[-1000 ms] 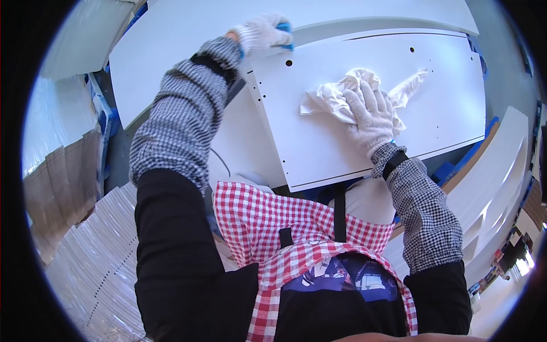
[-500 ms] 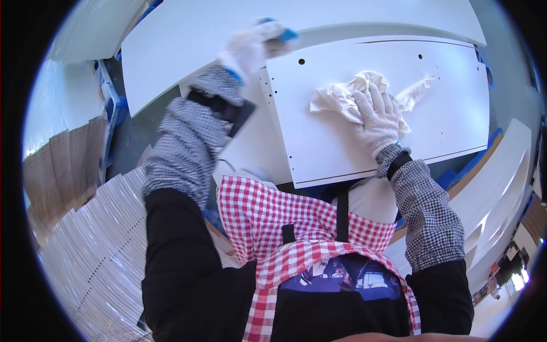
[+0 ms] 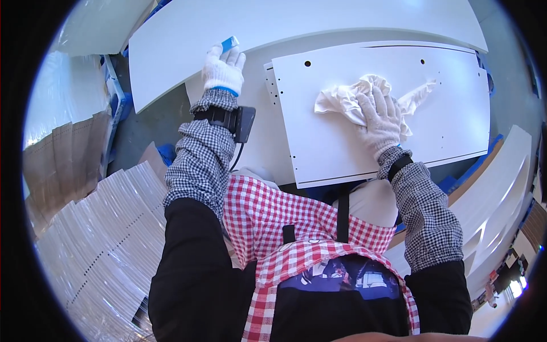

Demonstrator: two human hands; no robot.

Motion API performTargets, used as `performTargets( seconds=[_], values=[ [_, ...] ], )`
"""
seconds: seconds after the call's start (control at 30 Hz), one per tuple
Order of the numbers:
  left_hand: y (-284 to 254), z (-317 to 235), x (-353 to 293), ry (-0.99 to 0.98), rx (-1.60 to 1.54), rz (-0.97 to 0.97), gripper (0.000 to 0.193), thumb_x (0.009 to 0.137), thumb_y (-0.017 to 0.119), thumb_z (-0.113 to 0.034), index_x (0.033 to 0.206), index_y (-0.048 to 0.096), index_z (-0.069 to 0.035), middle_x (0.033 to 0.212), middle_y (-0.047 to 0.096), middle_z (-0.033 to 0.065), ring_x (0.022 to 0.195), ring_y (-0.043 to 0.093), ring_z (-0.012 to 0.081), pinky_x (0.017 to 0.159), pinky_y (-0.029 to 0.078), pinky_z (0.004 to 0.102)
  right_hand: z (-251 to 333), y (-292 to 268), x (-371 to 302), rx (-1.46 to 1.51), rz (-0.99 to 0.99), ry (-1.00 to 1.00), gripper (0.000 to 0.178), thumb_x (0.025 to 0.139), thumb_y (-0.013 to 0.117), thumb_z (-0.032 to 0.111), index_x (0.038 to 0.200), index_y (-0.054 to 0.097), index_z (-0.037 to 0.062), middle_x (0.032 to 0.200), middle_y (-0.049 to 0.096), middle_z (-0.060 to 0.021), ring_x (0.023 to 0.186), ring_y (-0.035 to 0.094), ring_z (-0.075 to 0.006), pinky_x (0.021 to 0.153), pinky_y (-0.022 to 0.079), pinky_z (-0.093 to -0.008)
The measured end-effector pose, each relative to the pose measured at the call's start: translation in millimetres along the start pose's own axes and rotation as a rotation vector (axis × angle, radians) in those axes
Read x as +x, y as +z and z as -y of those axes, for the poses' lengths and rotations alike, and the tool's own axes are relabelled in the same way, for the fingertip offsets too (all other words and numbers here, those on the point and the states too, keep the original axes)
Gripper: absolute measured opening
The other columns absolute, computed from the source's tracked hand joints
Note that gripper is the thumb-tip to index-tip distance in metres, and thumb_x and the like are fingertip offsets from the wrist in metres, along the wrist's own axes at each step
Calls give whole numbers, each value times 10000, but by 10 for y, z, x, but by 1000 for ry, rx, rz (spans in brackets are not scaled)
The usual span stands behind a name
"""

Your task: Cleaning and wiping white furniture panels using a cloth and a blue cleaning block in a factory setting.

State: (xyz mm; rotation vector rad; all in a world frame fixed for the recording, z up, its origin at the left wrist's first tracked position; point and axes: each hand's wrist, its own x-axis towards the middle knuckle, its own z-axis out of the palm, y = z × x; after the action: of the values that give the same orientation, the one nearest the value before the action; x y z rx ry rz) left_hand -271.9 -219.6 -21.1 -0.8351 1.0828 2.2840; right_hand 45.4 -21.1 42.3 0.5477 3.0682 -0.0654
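One right hand [image 3: 380, 122] lies slightly spread on the rag [image 3: 342, 98], mid-way across the board [image 3: 342, 154]; even palm pressure should serve best. Left of the board, the left hand [image 3: 223, 74] pinches a blue block [image 3: 229, 44]

A flat white panel [image 3: 342, 151] carries the load, lying at a slight slant, with two larger round dark holes [image 3: 307, 64] near its far edge and a dark groove running along its near edge. Directly on it lies a crumpled white cloth [image 3: 336, 101], bunched toward the middle, one twisted end trailing off to the right. Under its left edge shows another pale piece with small dark holes [image 3: 271, 85].
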Motion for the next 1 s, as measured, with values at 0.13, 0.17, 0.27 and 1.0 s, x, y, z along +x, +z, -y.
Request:
performTargets(
  seconds=[0.13,0.17,0.27,1.0],
  values=[
    [168,143,-238,-141,-26,89,336,1052,456,-265,1312,471,-53,1317,556,162,1344,452,362,1162,324,575,-45,85,-23,7,-8,-10,572,829,654,386,1367,569,212,1516,427,-167,1405,376,-393,1172,262,-562],
    [181,171,-240,-137,-29,89,336,1052,456,-265,1312,471,-53,1317,556,162,1344,452,362,1162,324,575,-22,82,-15,6,-11,-14,572,829,654,386,1367,569,212,1516,427,-167,1405,376,-393,1172,262,-562],
    [297,260,-277,-117,103,142,317,1058,439,-263,1274,483,-36,1318,558,156,1358,435,356,1164,307,613,23,68,-6,32,-14,2,590,807,674,374,1374,558,263,1522,423,-145,1424,358,-365,1189,236,-563],
    [481,-198,-29,505,1853,485,492,962,615,-330,1333,567,-11,1277,621,176,1164,615,268,1002,495,351,-11,100,-20,11,6,24,626,829,654,403,1425,507,280,1560,381,-126,1451,318,-363,1210,198,-561]
  ],
)
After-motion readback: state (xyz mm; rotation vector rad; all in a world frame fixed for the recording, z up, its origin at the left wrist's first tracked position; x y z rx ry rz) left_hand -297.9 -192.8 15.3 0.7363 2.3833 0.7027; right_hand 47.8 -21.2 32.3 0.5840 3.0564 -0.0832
